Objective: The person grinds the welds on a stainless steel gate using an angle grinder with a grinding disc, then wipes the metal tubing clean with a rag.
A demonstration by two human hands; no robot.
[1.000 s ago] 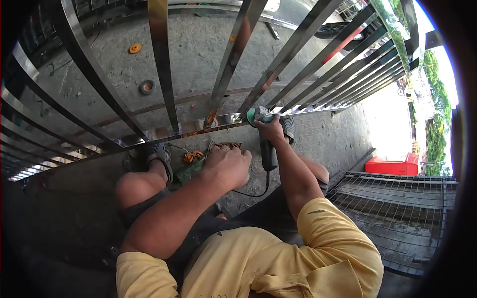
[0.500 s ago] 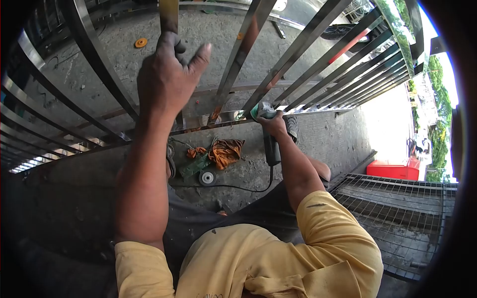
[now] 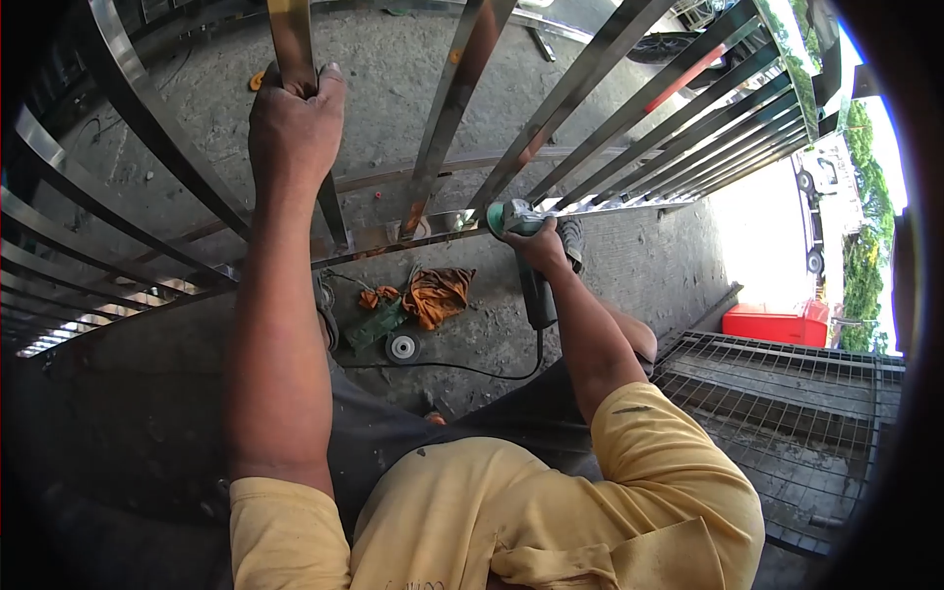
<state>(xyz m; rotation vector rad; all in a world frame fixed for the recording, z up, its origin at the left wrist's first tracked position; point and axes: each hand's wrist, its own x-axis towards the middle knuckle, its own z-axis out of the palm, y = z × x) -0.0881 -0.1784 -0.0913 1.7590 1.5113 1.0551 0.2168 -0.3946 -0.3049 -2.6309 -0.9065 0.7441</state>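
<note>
My left hand (image 3: pixel 293 128) is wrapped around an upright metal bar (image 3: pixel 292 44) of a shiny railing, thumb along its right side. In my right hand (image 3: pixel 541 248) is an angle grinder (image 3: pixel 535 295), gripped near its head, its dark body pointing down toward me. The grinder's green disc (image 3: pixel 496 218) is right at the railing's bottom rail (image 3: pixel 438 226), close to the foot of a bar. From the grinder's lower end a black cord (image 3: pixel 462 367) curves left across the floor.
On the concrete between my legs lie an orange cloth (image 3: pixel 440 295), a green cloth (image 3: pixel 382 324) and a loose grinding disc (image 3: pixel 402 347). An orange disc (image 3: pixel 257 81) sits beyond the railing. To the right are a wire mesh panel (image 3: pixel 767 413) and a red box (image 3: pixel 775 326).
My left hand has moved left and closed around the bar; its thumb stood out before. The grinder has shifted slightly left in view, still in my right hand.
</note>
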